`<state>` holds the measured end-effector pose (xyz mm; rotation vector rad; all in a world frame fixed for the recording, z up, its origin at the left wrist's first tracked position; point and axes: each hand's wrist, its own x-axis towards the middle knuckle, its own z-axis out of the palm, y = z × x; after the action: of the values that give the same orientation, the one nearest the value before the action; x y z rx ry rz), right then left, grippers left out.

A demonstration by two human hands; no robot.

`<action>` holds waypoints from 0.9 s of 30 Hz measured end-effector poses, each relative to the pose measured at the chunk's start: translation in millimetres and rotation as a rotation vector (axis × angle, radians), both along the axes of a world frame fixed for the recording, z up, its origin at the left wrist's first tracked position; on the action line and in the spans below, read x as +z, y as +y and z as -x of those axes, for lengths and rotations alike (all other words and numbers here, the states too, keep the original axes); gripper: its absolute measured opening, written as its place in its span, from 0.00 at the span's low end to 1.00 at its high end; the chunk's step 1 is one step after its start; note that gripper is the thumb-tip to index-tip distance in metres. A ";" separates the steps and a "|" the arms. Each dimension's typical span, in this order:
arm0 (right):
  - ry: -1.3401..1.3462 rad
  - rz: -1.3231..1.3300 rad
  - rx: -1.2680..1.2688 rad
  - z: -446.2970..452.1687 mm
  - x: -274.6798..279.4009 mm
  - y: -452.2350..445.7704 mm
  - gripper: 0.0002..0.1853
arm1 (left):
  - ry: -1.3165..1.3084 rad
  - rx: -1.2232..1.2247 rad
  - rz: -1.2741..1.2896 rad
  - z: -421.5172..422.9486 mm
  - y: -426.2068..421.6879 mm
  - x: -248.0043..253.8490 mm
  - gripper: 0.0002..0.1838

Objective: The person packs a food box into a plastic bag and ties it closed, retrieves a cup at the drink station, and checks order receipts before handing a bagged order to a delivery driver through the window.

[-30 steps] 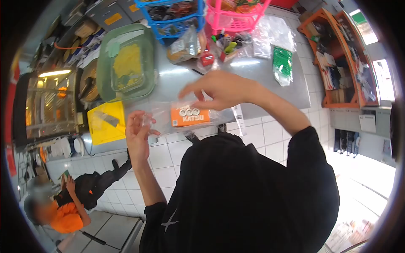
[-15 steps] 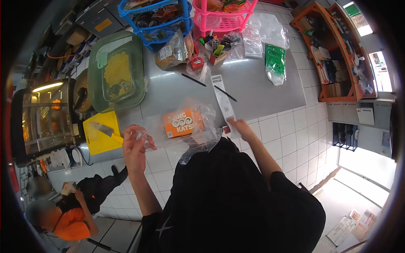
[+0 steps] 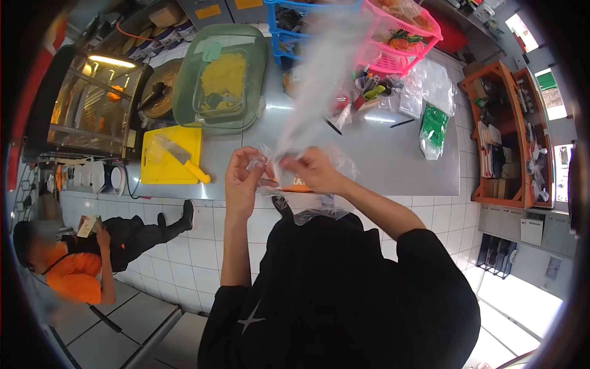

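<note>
My left hand pinches the bunched top of a clear plastic bag. Inside the bag sits an orange printed box, mostly covered by my right hand and the bag folds. My right hand is closed on the near end of a long white paper strip, which looks like a receipt. That strip is smeared by motion and stretches up and away over the table. Both hands are close together above the table's near edge.
On the steel table stand a green tub with yellow food, a yellow cutting board with a knife, and a green packet. Blue and pink baskets are behind. A person in orange is at left.
My right hand has moved left beside my left hand, lifting the white paper strip off the table. My left hand still grips the bag. The whole view has shifted.
</note>
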<state>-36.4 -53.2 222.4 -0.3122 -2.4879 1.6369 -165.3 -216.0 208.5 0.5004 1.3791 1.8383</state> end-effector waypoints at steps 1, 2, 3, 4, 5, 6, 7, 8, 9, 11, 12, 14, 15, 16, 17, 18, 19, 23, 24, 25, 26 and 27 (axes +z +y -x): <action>-0.054 0.042 0.037 4.7 -19.7 3.4 0.18 | 0.080 0.037 0.051 -3.1 -1.4 -0.3 0.15; -0.107 0.082 0.072 7.1 -48.7 12.5 0.17 | 0.161 0.073 0.102 -2.0 -4.3 -2.0 0.15; -0.163 0.117 0.116 7.2 -77.8 24.3 0.16 | 0.309 0.095 0.070 3.5 -9.3 -15.0 0.14; -0.137 -0.086 0.247 -2.6 -112.0 42.4 0.15 | 0.452 0.126 0.042 8.9 -15.4 -36.1 0.13; -0.112 -0.286 0.381 -15.4 -137.6 59.7 0.15 | 0.592 0.161 0.020 10.0 -20.3 -47.8 0.12; -0.330 -0.351 0.467 -25.5 -146.8 67.8 0.15 | 0.297 0.173 0.043 -0.5 -19.3 -29.8 0.13; -0.551 -0.411 0.548 -35.8 -151.7 70.8 0.16 | 0.203 0.183 0.063 -8.5 -19.3 -16.9 0.14; -0.766 -0.476 0.619 -40.2 -158.0 74.3 0.17 | 0.115 0.188 0.080 -11.8 -16.1 -5.5 0.15; -0.819 -0.454 0.618 -39.6 -158.1 75.1 0.17 | 0.163 0.213 0.139 -15.8 -14.5 4.8 0.16; -0.918 -0.396 0.601 -39.5 -155.7 74.6 0.22 | 0.388 0.280 0.305 -25.4 -12.2 24.8 0.17; -0.825 -0.379 0.588 -43.7 -167.0 77.4 0.22 | 0.571 0.316 0.410 -32.3 -10.1 35.0 0.18; -0.633 -0.331 0.544 -53.4 -199.9 83.6 0.23 | 1.116 0.540 0.493 -52.3 1.4 62.4 0.17; -0.611 -0.311 0.507 -54.1 -195.7 82.0 0.23 | 1.398 0.640 0.521 -65.7 8.3 72.5 0.16; -0.591 -0.287 0.472 -54.8 -180.1 80.6 0.23 | 1.290 0.500 0.311 -84.3 16.3 78.0 0.14; -0.572 -0.265 0.440 -57.3 -174.2 78.6 0.23 | 1.163 0.362 0.113 -105.3 27.3 79.2 0.12; -0.518 -0.211 0.413 -62.3 -181.0 74.0 0.22 | 1.001 0.132 0.151 -126.3 42.8 68.6 0.11; -0.464 -0.168 0.389 -65.6 -187.3 74.0 0.22 | 0.829 -0.078 0.184 -140.2 58.2 49.4 0.10; -0.573 -0.230 0.288 -65.9 -179.5 88.3 0.20 | 1.163 -0.275 1.029 -106.1 81.6 -167.9 0.16; -0.547 -0.223 0.226 -72.4 -178.5 87.4 0.20 | 1.142 -0.209 1.028 -83.9 62.7 -266.7 0.18; -0.521 -0.220 0.166 -75.2 -177.6 90.0 0.20 | 1.114 -0.153 0.980 -59.9 42.4 -330.2 0.21; -0.654 -0.174 0.111 -71.8 -182.5 93.0 0.21 | 1.243 0.001 0.965 -67.5 43.0 -293.0 0.24; -0.628 -0.163 0.077 -75.3 -190.9 91.3 0.20 | 1.362 0.165 0.954 -75.5 44.1 -251.8 0.27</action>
<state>38.9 38.1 31.4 -0.8291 -3.0882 1.5199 -89.8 -172.0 -43.3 1.1772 2.9496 0.5283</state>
